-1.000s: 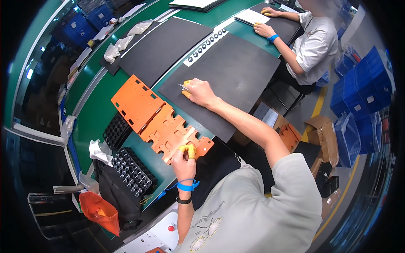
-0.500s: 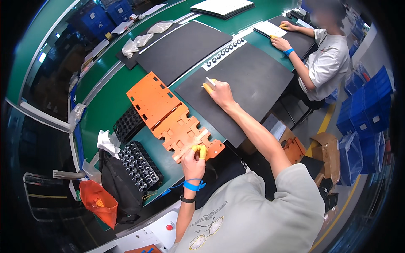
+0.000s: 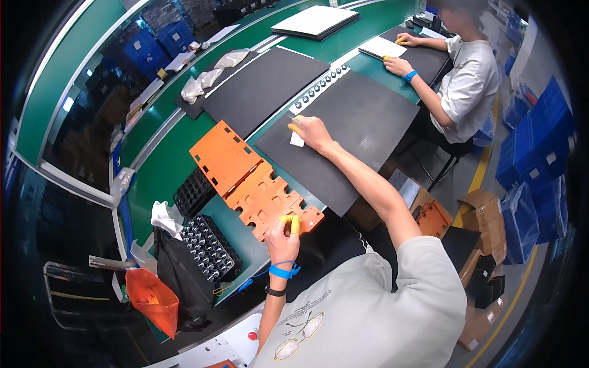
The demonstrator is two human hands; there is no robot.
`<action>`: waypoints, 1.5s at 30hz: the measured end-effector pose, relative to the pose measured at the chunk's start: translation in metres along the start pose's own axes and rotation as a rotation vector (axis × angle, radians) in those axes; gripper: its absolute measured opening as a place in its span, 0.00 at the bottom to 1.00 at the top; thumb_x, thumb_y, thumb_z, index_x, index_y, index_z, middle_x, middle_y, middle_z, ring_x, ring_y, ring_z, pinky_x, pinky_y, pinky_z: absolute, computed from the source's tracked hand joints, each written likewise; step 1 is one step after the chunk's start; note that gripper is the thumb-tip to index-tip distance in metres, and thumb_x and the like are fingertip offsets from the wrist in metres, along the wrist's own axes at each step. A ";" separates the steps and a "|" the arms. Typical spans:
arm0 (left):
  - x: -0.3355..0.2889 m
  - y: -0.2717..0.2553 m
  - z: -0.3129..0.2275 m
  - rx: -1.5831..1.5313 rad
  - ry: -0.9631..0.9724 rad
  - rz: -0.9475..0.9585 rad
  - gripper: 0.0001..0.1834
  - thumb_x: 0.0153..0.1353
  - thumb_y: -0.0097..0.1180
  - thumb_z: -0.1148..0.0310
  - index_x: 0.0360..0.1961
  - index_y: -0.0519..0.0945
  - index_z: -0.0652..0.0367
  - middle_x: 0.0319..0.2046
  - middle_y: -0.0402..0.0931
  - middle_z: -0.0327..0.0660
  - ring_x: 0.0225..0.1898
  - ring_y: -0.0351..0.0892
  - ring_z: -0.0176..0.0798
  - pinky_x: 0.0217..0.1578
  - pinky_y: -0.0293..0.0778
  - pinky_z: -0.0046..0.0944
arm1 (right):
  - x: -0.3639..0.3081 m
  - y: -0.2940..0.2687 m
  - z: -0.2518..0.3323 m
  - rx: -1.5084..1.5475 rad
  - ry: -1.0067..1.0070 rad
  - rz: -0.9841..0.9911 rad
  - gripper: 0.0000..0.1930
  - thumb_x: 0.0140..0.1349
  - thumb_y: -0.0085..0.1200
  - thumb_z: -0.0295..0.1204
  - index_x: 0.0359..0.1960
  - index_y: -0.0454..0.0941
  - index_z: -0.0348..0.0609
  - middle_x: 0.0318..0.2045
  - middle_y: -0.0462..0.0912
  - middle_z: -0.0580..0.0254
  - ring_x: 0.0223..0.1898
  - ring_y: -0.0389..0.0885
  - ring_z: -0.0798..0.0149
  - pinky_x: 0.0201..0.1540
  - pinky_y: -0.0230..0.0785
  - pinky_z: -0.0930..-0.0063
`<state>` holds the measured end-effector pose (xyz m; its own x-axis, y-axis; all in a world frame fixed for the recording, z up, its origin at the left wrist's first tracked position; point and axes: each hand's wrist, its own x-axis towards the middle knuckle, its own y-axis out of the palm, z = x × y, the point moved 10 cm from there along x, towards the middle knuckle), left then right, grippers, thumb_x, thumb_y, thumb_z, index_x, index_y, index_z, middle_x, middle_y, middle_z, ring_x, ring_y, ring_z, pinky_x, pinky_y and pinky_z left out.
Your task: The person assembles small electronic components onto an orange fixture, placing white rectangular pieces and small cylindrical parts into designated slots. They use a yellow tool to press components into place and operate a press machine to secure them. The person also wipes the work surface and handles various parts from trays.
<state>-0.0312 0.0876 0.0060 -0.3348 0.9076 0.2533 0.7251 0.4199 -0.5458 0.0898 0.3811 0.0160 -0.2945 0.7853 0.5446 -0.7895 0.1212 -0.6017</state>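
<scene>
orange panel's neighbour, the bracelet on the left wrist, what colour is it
The bracelet is bright blue, showing best in the head view.

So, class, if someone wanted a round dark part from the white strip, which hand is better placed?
Probably the right hand, over the dark mat by the near end of the white strip, though seemingly holding something thin. The left hand is at the near end of the orange panel, farther off.
</scene>
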 end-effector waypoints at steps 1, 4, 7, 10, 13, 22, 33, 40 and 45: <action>0.001 -0.001 -0.001 0.001 0.002 -0.002 0.06 0.57 0.62 0.73 0.33 0.83 0.64 0.17 0.70 0.45 0.18 0.67 0.40 0.22 0.61 0.41 | 0.001 0.005 0.001 0.032 0.000 0.019 0.12 0.63 0.60 0.33 0.30 0.78 0.34 0.27 0.81 0.42 0.33 0.82 0.41 0.35 0.74 0.52; -0.002 0.000 -0.002 -0.007 -0.008 0.010 0.06 0.59 0.61 0.72 0.34 0.83 0.65 0.20 0.73 0.43 0.19 0.69 0.36 0.22 0.64 0.38 | 0.001 0.003 0.001 0.056 0.015 -0.007 0.12 0.62 0.61 0.32 0.31 0.78 0.33 0.28 0.81 0.41 0.33 0.82 0.40 0.35 0.73 0.52; 0.000 0.003 0.012 -0.111 -0.051 0.032 0.07 0.65 0.57 0.73 0.36 0.82 0.66 0.23 0.79 0.37 0.22 0.74 0.28 0.24 0.68 0.31 | -0.008 -0.003 -0.004 0.216 0.149 -0.023 0.11 0.61 0.61 0.30 0.34 0.79 0.32 0.29 0.81 0.40 0.33 0.81 0.39 0.35 0.72 0.53; 0.001 0.005 0.021 -0.371 -0.142 0.037 0.07 0.68 0.55 0.73 0.36 0.82 0.65 0.26 0.80 0.34 0.23 0.74 0.26 0.25 0.68 0.28 | -0.019 -0.011 -0.001 0.282 0.142 -0.044 0.11 0.61 0.62 0.29 0.35 0.79 0.31 0.29 0.80 0.40 0.32 0.80 0.39 0.35 0.71 0.53; 0.001 -0.006 0.018 -0.542 -0.195 -0.008 0.06 0.70 0.53 0.73 0.40 0.81 0.62 0.29 0.80 0.34 0.25 0.72 0.23 0.25 0.68 0.25 | -0.033 -0.022 0.004 0.338 0.142 -0.079 0.10 0.60 0.63 0.29 0.36 0.80 0.33 0.30 0.81 0.41 0.32 0.80 0.40 0.35 0.71 0.54; -0.001 0.019 -0.016 -1.728 -0.633 0.264 0.20 0.73 0.45 0.56 0.56 0.73 0.60 0.56 0.74 0.47 0.62 0.70 0.50 0.67 0.63 0.53 | -0.125 -0.069 0.225 0.298 -0.653 -0.002 0.17 0.54 0.60 0.25 0.47 0.83 0.45 0.36 0.82 0.56 0.33 0.84 0.54 0.36 0.79 0.64; 0.011 0.002 0.030 -1.941 -0.392 0.427 0.21 0.73 0.42 0.60 0.54 0.74 0.66 0.54 0.76 0.47 0.56 0.76 0.45 0.60 0.71 0.45 | -0.157 -0.057 0.264 0.426 -0.486 0.197 0.17 0.51 0.61 0.26 0.45 0.82 0.39 0.32 0.81 0.56 0.37 0.83 0.52 0.45 0.79 0.59; 0.027 0.008 0.012 -1.857 -0.753 0.365 0.19 0.74 0.39 0.61 0.54 0.76 0.60 0.51 0.79 0.45 0.54 0.78 0.44 0.55 0.75 0.48 | -0.138 -0.047 0.247 0.063 -0.582 0.255 0.24 0.56 0.62 0.39 0.49 0.79 0.35 0.45 0.80 0.49 0.56 0.76 0.44 0.67 0.61 0.48; 0.020 0.025 0.044 -2.141 -1.122 0.151 0.15 0.69 0.46 0.66 0.50 0.76 0.63 0.45 0.78 0.44 0.42 0.73 0.41 0.37 0.72 0.36 | -0.072 -0.043 0.182 0.537 -0.203 0.190 0.18 0.64 0.60 0.36 0.51 0.79 0.37 0.46 0.81 0.54 0.51 0.79 0.54 0.55 0.72 0.63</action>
<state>-0.0467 0.1167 -0.0380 0.2180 0.8789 -0.4242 -0.1183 0.4552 0.8825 0.0468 0.2092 0.1090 -0.5117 0.6254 0.5890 -0.8591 -0.3742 -0.3491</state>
